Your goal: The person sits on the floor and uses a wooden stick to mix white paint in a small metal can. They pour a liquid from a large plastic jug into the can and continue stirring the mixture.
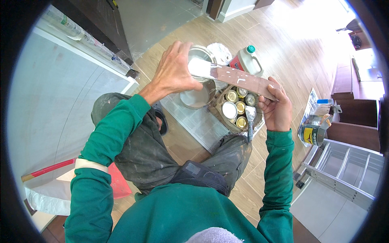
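My left hand (175,68) is curved around the side of an open paint can (195,49), thumb near and fingers far. In my right hand (277,106) is a flat brown wooden stir stick (243,79), held by its right end. White paint coats its left end, which lies over the can's mouth, and white spots mark its face. Just nearer stands a second open can (198,97) with pale grey contents. Below the stick, a box (214,109) holds several small tins (240,107) with gold or white lids. A paint-smeared brush or scraper (250,121) leans there.
A white jug (248,60) with a green cap stands beyond the stick, near a crumpled white cloth (220,53). Clear plastic sheeting (194,121) lies under the cans. To the right are a yellow-labelled can (312,134) and an aluminium ladder (344,170). A pale panel (60,97) stands left.
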A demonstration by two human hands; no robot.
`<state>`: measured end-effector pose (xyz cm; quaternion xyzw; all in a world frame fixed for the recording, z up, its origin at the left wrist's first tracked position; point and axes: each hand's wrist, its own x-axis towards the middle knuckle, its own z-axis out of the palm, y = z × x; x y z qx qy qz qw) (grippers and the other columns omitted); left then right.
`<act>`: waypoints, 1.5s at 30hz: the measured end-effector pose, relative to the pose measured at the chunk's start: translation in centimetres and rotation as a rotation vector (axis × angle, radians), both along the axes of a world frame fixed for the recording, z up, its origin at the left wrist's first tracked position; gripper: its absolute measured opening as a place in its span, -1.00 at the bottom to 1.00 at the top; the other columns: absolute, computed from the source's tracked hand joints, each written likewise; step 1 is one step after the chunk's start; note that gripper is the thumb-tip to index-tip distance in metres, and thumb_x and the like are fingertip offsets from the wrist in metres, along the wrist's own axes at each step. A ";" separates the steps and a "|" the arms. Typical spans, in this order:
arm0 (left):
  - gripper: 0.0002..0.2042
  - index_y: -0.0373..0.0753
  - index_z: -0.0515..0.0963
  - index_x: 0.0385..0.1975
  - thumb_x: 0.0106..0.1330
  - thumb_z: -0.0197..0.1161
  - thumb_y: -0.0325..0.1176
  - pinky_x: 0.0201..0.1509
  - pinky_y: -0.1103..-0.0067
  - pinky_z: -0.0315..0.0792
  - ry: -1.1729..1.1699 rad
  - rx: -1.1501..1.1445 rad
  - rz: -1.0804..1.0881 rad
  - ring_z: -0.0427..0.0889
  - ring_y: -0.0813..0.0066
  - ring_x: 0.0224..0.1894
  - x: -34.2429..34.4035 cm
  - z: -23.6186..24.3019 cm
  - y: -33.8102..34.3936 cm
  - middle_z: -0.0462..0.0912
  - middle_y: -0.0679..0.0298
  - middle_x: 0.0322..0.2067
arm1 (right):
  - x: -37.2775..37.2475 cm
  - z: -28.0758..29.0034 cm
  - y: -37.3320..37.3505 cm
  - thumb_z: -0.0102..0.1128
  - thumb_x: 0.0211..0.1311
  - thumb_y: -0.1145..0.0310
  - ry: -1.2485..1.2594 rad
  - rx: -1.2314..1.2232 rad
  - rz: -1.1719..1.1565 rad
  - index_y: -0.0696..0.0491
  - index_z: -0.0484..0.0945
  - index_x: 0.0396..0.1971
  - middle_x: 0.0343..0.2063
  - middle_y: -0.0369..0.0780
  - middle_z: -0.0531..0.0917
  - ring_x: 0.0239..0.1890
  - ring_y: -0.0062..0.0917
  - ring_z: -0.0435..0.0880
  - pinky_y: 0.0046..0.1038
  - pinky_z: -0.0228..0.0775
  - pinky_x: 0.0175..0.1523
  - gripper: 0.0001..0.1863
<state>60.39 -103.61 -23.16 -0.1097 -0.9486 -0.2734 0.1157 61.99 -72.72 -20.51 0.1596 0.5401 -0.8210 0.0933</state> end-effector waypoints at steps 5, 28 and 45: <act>-0.07 -0.49 0.40 0.16 -0.37 0.52 -0.18 0.10 0.32 0.49 -0.015 -0.014 -0.008 0.54 0.04 -0.01 0.0 0.0 -0.1 0.47 -0.02 -0.10 | -0.5 0.7 0.6 -0.04 0.30 0.53 -0.028 -0.072 0.108 0.18 0.21 0.39 -0.10 -0.05 0.65 -0.37 -0.40 0.79 -0.49 0.77 -0.28 -0.38; -0.05 -0.50 0.38 0.18 -0.36 0.55 -0.19 0.10 0.31 0.47 -0.014 0.016 -0.026 0.53 0.02 -0.01 0.3 0.2 0.1 0.46 -0.02 -0.10 | -1.5 0.8 -0.2 0.23 0.35 0.48 0.161 -0.177 0.045 0.15 0.35 0.07 0.09 0.24 0.56 -0.06 -0.13 0.76 -0.33 0.74 -0.06 -0.64; -0.03 -0.52 0.38 0.20 -0.37 0.56 -0.20 0.12 0.33 0.48 -0.021 0.007 -0.021 0.55 0.02 0.02 0.3 0.2 0.1 0.48 -0.02 -0.08 | -1.9 0.9 -1.1 0.42 0.30 0.20 0.254 0.242 -0.075 0.20 0.54 -0.04 -0.26 -0.07 0.72 -0.44 -0.37 0.80 -0.48 0.71 -0.40 -0.57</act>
